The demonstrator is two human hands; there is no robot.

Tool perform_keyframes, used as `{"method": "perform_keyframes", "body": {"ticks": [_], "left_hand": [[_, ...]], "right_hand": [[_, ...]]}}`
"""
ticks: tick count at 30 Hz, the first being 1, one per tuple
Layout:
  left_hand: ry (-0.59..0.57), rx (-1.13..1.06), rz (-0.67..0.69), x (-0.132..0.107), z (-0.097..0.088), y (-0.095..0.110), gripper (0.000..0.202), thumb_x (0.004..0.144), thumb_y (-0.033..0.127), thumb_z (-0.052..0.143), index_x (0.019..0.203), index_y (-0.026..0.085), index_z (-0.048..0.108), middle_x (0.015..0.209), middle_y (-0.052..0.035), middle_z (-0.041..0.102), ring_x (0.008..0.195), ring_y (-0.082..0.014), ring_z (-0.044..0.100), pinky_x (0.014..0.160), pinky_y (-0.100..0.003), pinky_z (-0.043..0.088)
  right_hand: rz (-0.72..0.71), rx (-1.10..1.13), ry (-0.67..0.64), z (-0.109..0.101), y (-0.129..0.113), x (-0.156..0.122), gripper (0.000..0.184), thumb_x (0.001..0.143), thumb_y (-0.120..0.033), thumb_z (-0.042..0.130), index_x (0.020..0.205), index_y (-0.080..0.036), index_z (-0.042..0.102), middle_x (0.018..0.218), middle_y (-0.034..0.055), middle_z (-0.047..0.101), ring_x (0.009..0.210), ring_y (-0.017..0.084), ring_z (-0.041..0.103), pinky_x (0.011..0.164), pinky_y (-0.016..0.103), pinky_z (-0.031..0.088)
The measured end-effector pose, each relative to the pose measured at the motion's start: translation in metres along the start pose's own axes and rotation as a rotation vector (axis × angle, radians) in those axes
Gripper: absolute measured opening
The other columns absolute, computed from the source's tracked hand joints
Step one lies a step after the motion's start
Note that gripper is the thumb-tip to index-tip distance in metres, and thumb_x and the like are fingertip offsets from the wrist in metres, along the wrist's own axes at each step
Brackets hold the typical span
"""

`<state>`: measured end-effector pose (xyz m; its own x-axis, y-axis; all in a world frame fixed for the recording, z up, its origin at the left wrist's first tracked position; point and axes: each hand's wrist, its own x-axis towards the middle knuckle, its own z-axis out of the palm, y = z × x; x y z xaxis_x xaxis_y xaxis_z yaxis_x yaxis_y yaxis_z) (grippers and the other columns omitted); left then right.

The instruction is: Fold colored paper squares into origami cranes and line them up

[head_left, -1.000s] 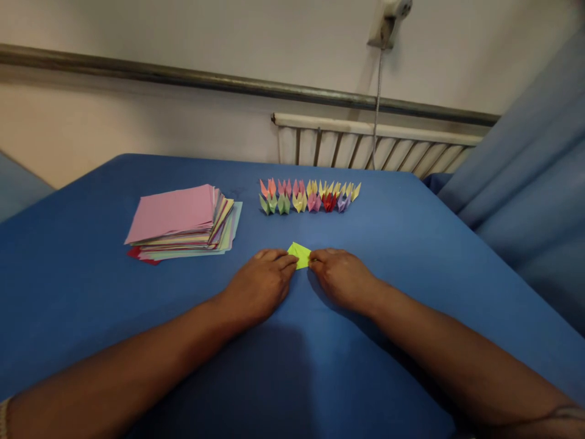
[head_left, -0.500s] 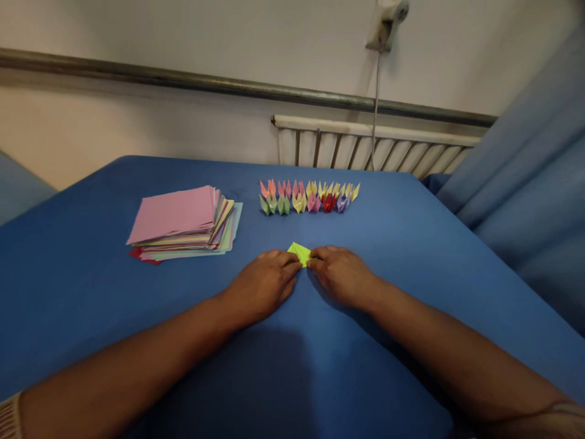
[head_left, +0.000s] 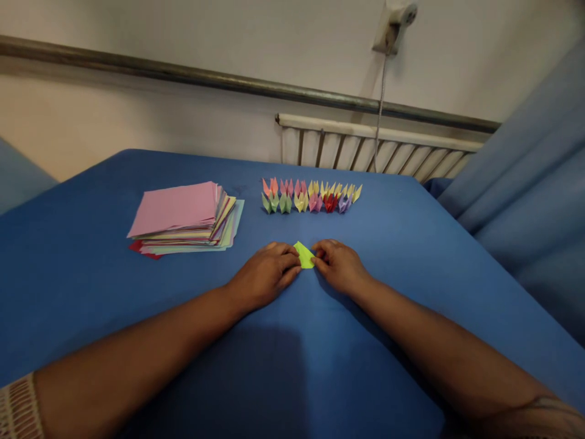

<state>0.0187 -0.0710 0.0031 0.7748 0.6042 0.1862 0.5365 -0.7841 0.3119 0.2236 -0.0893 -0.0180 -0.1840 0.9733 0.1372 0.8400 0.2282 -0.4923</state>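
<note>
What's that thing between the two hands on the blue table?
In the head view, a small yellow-green folded paper lies between the left hand and the right hand.

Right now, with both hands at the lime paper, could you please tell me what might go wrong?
The lime paper is small; the left hand covers one side and the right hand meets the other, so a crease could go crooked. The figures stand close together beyond; a forward brush might tip several. The stack has uneven, jutting edges, so a bump could shift it.
</note>
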Motion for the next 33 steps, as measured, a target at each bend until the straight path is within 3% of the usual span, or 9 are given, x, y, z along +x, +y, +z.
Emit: {"method": "perform_keyframes", "body": {"ticks": [7, 12, 21, 24, 28, 33], "left_hand": [[0.098, -0.007, -0.176, 0.004, 0.003, -0.013, 0.015, 0.086, 0.031, 0.055, 0.09, 0.018, 0.062, 0.11, -0.0077, 0.061, 0.104, -0.0229, 0.053, 0.094, -0.04, 0.041], [0.139, 0.036, -0.341, 0.004, 0.005, -0.017, 0.039, 0.079, 0.041, 0.063, 0.109, 0.017, 0.058, 0.125, -0.0117, 0.056, 0.115, -0.0279, 0.049, 0.099, -0.046, 0.038], [0.131, -0.07, -0.436, 0.007, 0.004, -0.008, 0.03, 0.07, 0.041, 0.069, 0.088, 0.019, 0.059, 0.123, -0.0104, 0.058, 0.114, -0.0306, 0.049, 0.096, -0.049, 0.039], [0.124, -0.12, -0.382, 0.007, 0.006, -0.007, 0.021, 0.074, 0.034, 0.066, 0.085, 0.02, 0.057, 0.116, -0.0073, 0.063, 0.111, -0.0277, 0.052, 0.095, -0.046, 0.039], [0.099, -0.163, -0.336, 0.006, 0.007, -0.006, 0.02, 0.077, 0.031, 0.062, 0.093, 0.02, 0.058, 0.101, -0.0047, 0.065, 0.1, -0.0238, 0.057, 0.091, -0.042, 0.043], [0.117, -0.215, -0.388, 0.007, 0.007, -0.006, 0.033, 0.075, 0.031, 0.065, 0.105, 0.019, 0.057, 0.103, -0.0065, 0.065, 0.099, -0.0251, 0.059, 0.089, -0.042, 0.046]], "right_hand": [[0.019, -0.013, -0.086, -0.003, -0.018, -0.012, 0.014, 0.086, -0.027, 0.057, 0.096, -0.021, 0.065, 0.086, 0.003, 0.069, 0.076, 0.016, 0.06, 0.066, 0.028, 0.039], [-0.016, -0.04, -0.086, 0.0, -0.023, -0.018, 0.015, 0.087, -0.029, 0.056, 0.097, -0.021, 0.064, 0.089, 0.0043, 0.069, 0.08, 0.018, 0.061, 0.068, 0.028, 0.039], [-0.036, -0.056, -0.041, 0.001, -0.022, -0.013, 0.008, 0.086, -0.028, 0.058, 0.087, -0.021, 0.06, 0.083, 0.0022, 0.067, 0.073, 0.015, 0.059, 0.064, 0.027, 0.037], [-0.047, -0.048, -0.032, 0.002, -0.021, -0.014, 0.008, 0.086, -0.028, 0.058, 0.088, -0.021, 0.06, 0.082, 0.0021, 0.067, 0.072, 0.015, 0.058, 0.063, 0.027, 0.036], [-0.039, -0.057, -0.029, 0.002, -0.022, -0.014, 0.008, 0.085, -0.029, 0.058, 0.087, -0.021, 0.06, 0.082, 0.0022, 0.066, 0.073, 0.016, 0.058, 0.063, 0.027, 0.035], [-0.038, -0.031, -0.023, 0.002, -0.023, -0.013, 0.007, 0.085, -0.028, 0.058, 0.084, -0.021, 0.059, 0.08, 0.0013, 0.065, 0.071, 0.015, 0.056, 0.062, 0.027, 0.034]]}}
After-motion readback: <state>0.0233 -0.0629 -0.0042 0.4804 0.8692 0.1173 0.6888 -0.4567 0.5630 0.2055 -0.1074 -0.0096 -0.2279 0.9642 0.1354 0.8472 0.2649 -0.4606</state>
